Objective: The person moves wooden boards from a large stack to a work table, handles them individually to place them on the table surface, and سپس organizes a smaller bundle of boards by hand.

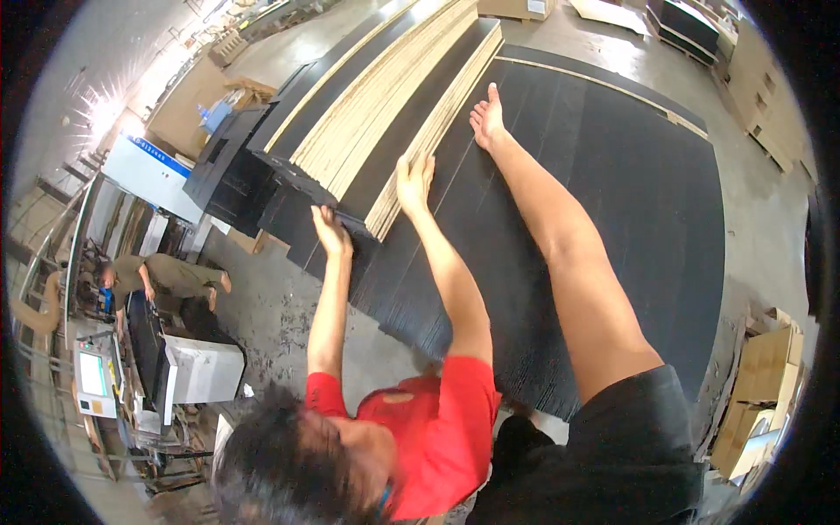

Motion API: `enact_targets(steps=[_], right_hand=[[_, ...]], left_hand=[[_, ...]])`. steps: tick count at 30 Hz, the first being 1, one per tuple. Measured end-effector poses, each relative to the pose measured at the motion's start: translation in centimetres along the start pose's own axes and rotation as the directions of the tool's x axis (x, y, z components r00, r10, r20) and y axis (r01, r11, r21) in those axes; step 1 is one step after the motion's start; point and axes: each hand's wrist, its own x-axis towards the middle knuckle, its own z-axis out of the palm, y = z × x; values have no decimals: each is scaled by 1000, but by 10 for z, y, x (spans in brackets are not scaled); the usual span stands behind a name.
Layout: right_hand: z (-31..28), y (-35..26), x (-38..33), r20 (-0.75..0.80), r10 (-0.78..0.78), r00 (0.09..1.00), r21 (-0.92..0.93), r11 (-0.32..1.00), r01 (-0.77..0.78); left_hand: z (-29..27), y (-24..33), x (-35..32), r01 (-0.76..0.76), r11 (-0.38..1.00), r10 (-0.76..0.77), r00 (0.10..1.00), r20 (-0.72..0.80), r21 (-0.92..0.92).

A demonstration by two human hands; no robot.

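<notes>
My right hand [490,118] reaches out at the upper middle, with the thumb raised and the fingers slightly bent and apart. It is open beside a stack of long, narrow boards [437,114] with dark faces and pale layered edges. I cannot tell whether the fingertips touch it. Under my forearm lies a broad spread of black boards [630,227]. My left hand is not in view. A co-worker in a red shirt [437,429], on my left, has one hand [414,185] on the stack's side and the other hand [332,232] at its near end.
More pale-edged boards [376,96] lie beside the stack. A machine with a control screen [92,374] stands at the left, where another person [166,276] bends over. Cardboard boxes [757,385] stand on the right, near the black pile. Grey floor [752,219] runs along the right side.
</notes>
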Motion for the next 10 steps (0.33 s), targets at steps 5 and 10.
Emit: enact_targets(steps=[5, 10], right_hand=[[-17, -16, 45, -129, -2, 992, -203, 979, -25], [15, -9, 75, 21, -75, 997, -343, 936, 78]], left_hand=[[-28, 22, -20, -75, 964, 2, 961, 276, 255], [-120, 72, -22, -162, 926, -9, 893, 450, 340]])
